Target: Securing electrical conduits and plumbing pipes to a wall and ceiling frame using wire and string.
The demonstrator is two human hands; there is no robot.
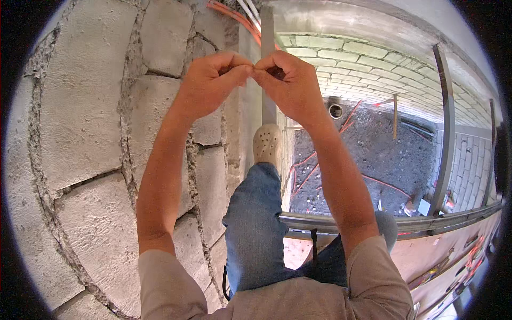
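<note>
My left hand (216, 85) and my right hand (290, 85) are raised in front of me, with their fingertips meeting. Thumb and forefinger of each are pinched together. Whatever lies between them, if anything, is too small to make out. Below the hands runs a narrow grey metal beam (268, 29), close to the block wall on the left. My foot, in a beige clog with holes (266, 145), rests at the beam's near end.
A rough block wall (88, 101) rises at my left. Orange conduits (234, 15) and white tubes come out near the top. Down to the right lies a dark dirt floor (368, 154) with orange tubing and a round pipe opening (335, 111). A metal rail (416, 225) crosses beside my leg; a steel post (444, 133) stands farther right.
</note>
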